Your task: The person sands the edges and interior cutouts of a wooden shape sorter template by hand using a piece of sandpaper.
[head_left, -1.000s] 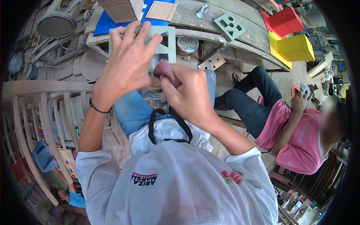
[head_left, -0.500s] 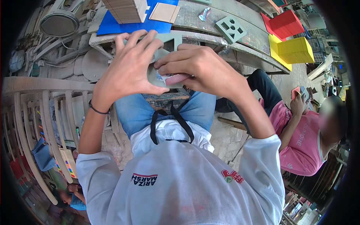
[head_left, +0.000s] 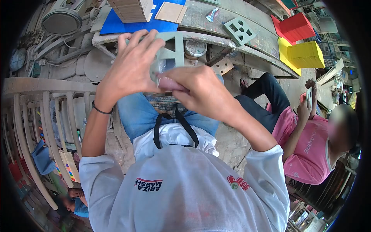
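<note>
A cluttered workshop: a worn workbench [head_left: 216, 17] runs across the top, carrying a blue sheet [head_left: 127, 26] at eleven o'clock, a loose grey-green cut-out panel [head_left: 239, 31] at one o'clock, and red and yellow stacks [head_left: 301, 42] further right. At three o'clock a co-worker in pink [head_left: 309, 147] sits handling a small piece.

Just above centre, the left hand [head_left: 129, 67] grasps a grey-green cut-out board [head_left: 174, 48] held over the lap, fingers spread along its face. The right hand [head_left: 195, 91] is clenched on a small reddish pad [head_left: 167, 83], pressed to the board's lower edge.

This looks like a rubbing or sanding step. The next stroke likely calls for a firm left-hand hold and steady pressure along the edge.
</note>
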Demonstrator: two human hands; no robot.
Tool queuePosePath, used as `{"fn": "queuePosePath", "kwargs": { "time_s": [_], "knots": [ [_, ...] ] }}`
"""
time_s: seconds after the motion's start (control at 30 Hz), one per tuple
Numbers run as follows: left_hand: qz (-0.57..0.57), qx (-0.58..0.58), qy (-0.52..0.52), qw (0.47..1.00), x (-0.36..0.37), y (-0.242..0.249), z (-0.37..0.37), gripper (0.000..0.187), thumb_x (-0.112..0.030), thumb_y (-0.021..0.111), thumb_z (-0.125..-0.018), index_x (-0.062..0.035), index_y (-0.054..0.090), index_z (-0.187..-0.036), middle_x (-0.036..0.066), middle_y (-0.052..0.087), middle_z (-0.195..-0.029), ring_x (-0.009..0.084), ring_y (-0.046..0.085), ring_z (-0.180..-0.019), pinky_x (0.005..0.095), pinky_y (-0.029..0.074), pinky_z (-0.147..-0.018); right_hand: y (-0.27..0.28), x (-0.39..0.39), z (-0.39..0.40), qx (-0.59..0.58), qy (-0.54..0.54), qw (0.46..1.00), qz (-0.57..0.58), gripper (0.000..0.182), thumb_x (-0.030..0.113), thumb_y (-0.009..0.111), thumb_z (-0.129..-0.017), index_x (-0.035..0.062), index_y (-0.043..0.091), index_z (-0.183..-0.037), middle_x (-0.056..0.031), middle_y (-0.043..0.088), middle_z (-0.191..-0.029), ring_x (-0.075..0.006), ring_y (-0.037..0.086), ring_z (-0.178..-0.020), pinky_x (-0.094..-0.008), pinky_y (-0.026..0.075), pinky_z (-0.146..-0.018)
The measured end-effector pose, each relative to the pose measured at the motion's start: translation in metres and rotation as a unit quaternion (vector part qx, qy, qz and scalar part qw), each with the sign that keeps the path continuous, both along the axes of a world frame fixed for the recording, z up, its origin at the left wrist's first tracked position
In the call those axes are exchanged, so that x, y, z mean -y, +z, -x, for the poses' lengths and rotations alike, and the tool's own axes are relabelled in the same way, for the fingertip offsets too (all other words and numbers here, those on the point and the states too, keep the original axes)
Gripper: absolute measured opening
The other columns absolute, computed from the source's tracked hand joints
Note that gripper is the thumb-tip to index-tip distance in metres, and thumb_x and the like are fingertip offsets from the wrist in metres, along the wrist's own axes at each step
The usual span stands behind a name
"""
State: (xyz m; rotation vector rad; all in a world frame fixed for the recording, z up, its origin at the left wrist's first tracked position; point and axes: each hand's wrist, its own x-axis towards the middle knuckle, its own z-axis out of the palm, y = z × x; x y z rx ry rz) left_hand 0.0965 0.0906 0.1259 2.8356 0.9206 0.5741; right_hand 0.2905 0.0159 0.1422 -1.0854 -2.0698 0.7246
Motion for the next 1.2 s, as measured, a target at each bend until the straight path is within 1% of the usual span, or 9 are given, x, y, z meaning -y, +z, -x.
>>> {"fn": "queuePosePath", "kwargs": {
  "time_s": [0.13,0.27,0.37,0.6,0.7,0.8,1.07,1.13,1.2],
  "knots": [
    [-0.003,0.02,-0.002,1.0,0.0,-0.003,0.0,0.09,-0.045,0.086,-0.047,-0.0044,0.053,-0.12,0.02,0.051,-0.134,0.0395,0.044,-0.125,0.0497,0.028,-0.101,0.033,-0.007,-0.014,0.012,0.035,0.994,0.106,0.021,0.001,0.061,-0.071,-0.0008,0.069,-0.09,-0.0187,0.061,-0.068,-0.0349,0.06,-0.06,-0.0411,0.05,-0.06],
    [0.002,0.064,0.003,0.998,0.005,0.006,0.008,0.09,-0.047,0.085,-0.048,-0.0065,0.056,-0.123,0.02,0.048,-0.14,0.0382,0.042,-0.129,0.0488,0.025,-0.104,0.04,-0.018,-0.043,-0.143,0.048,0.988,-0.022,0.032,-0.004,0.057,-0.071,-0.001,0.07,-0.1,-0.0127,0.071,-0.094,-0.0153,0.063,-0.068,-0.0274,0.05,-0.061],
    [0.02,0.083,-0.017,0.996,0.009,0.011,0.011,0.088,-0.048,0.085,-0.048,-0.0085,0.058,-0.122,0.02,0.047,-0.142,0.0364,0.041,-0.132,0.0468,0.024,-0.106,0.039,-0.013,-0.055,-0.292,-0.125,0.946,0.069,0.026,-0.001,0.058,-0.082,-0.0045,0.069,-0.106,-0.0099,0.071,-0.1,-0.0091,0.061,-0.073,-0.0218,0.048,-0.06],
    [0.148,0.191,-0.088,0.966,0.01,0.002,0.005,0.089,-0.043,0.084,-0.051,-0.0093,0.057,-0.128,0.02,0.046,-0.142,0.0357,0.043,-0.132,0.0442,0.025,-0.108,-0.034,-0.004,-0.029,-0.488,-0.109,0.819,0.282,0.029,0.002,0.06,-0.088,-0.0043,0.064,-0.116,-0.0148,0.069,-0.109,-0.013,0.063,-0.071,-0.0226,0.044,-0.057],
    [0.41,0.452,-0.15,0.778,0.017,-0.024,-0.004,0.096,-0.047,0.082,-0.059,0.0004,0.047,-0.135,0.025,0.044,-0.142,0.0314,0.041,-0.135,0.0408,0.031,-0.112,-0.033,0.003,-0.011,-0.43,-0.118,0.881,0.159,0.03,-0.008,0.053,-0.087,-0.0036,0.066,-0.114,-0.0137,0.065,-0.119,-0.0122,0.063,-0.077,-0.0231,0.047,-0.06],
    [0.492,0.513,-0.143,0.689,0.025,-0.028,-0.005,0.1,-0.054,0.081,-0.061,0.0009,0.043,-0.136,0.027,0.043,-0.142,0.0319,0.043,-0.135,0.0428,0.032,-0.112,-0.036,0.011,-0.004,-0.432,-0.101,0.892,0.083,0.033,-0.013,0.051,-0.085,-0.0041,0.066,-0.112,-0.0151,0.063,-0.122,-0.0136,0.064,-0.084,-0.0248,0.05,-0.063],
    [0.631,0.546,-0.079,0.546,0.035,-0.029,0.007,0.106,-0.064,0.079,-0.056,-0.0013,0.041,-0.133,0.026,0.043,-0.14,0.0365,0.045,-0.13,0.0429,0.038,-0.108,-0.024,0.014,-0.024,-0.41,-0.085,0.899,0.126,0.035,-0.015,0.048,-0.084,-0.0029,0.066,-0.111,-0.0161,0.062,-0.124,-0.0181,0.066,-0.09,-0.0274,0.055,-0.069],
    [0.629,0.534,-0.072,0.56,0.035,-0.027,0.006,0.106,-0.062,0.08,-0.055,-0.0008,0.041,-0.132,0.024,0.044,-0.138,0.0333,0.046,-0.129,0.0405,0.039,-0.107,-0.02,0.014,-0.013,-0.423,-0.091,0.893,0.12,0.036,-0.014,0.052,-0.08,-0.0016,0.068,-0.11,-0.0151,0.066,-0.118,-0.0206,0.067,-0.091,-0.0293,0.055,-0.072],
    [0.631,0.521,-0.067,0.572,0.035,-0.03,0.007,0.105,-0.061,0.082,-0.055,-0.0003,0.041,-0.131,0.021,0.046,-0.135,0.0302,0.047,-0.127,0.0381,0.04,-0.105,-0.017,0.01,-0.011,-0.206,-0.099,0.972,-0.062,0.037,-0.013,0.056,-0.074,-0.0013,0.069,-0.106,-0.013,0.069,-0.111,-0.0235,0.068,-0.094,-0.0309,0.055,-0.078]
  ]
}}
